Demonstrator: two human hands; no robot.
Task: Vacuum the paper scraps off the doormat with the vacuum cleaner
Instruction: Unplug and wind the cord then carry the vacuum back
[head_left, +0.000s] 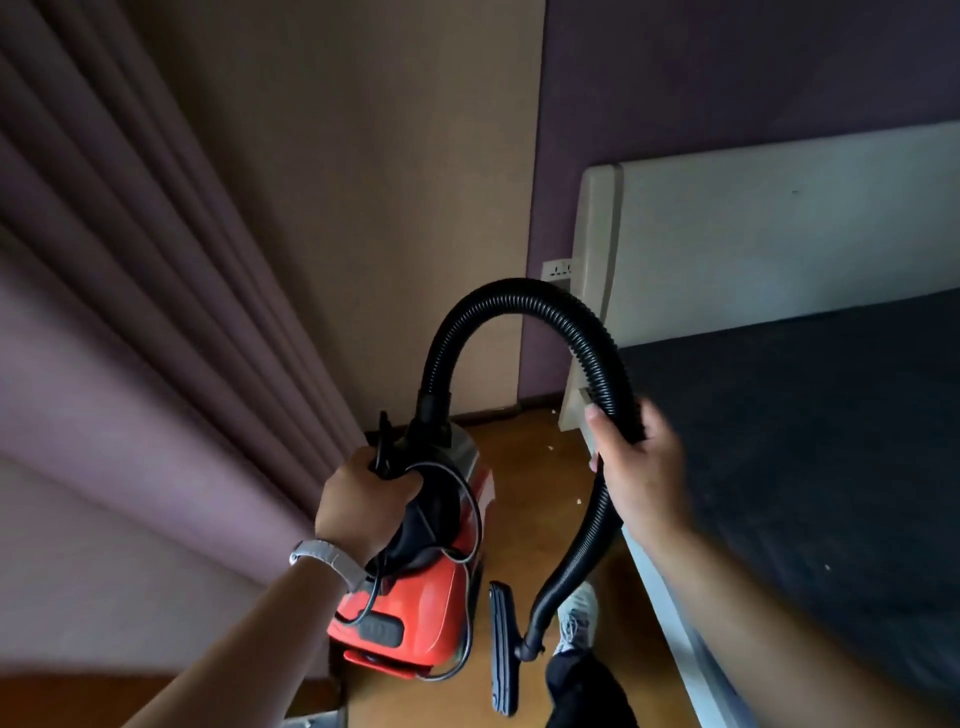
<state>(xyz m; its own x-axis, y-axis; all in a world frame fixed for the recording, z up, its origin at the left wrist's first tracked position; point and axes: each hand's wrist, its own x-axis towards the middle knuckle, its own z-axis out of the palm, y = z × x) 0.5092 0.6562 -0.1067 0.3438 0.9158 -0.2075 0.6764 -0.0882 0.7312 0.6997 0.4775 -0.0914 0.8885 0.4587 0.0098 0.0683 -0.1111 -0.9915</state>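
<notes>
Far left: pleated mauve curtain (130, 291) fills that side, beige wall (374, 182) behind it. Left hand (363, 499) is fist-closed around the black top handle (387, 452) of the red vacuum cleaner (415, 603), with loops of thin black power cord (467, 525) caught in the same grip and draping over the body; a silver wristband (327, 558) sits on that wrist. Can't tell if the vacuum is resting on the wood floor (524, 467) or lifted clear of it. Black ribbed hose (519, 296) leaves the front of the body, arches up and over to the right, then drops. Right hand (639, 467) is wrapped around the hose on the descending side, fingers curled shut on it, slightly motion-blurred. Below that hand the hose runs down to the black floor nozzle (504, 649), which hangs or stands on end just right of the vacuum body, near a grey sneaker (579, 618) and dark trouser leg (582, 686). A few small pale scraps (577, 502) lie on the bare floor beyond the vacuum, near the bed corner. No doormat in view. White wall socket (557, 269) on the purple wall (727, 78), partly hidden behind the pale headboard (779, 234). Far right: bed with dark blue mattress cover (805, 441).
</notes>
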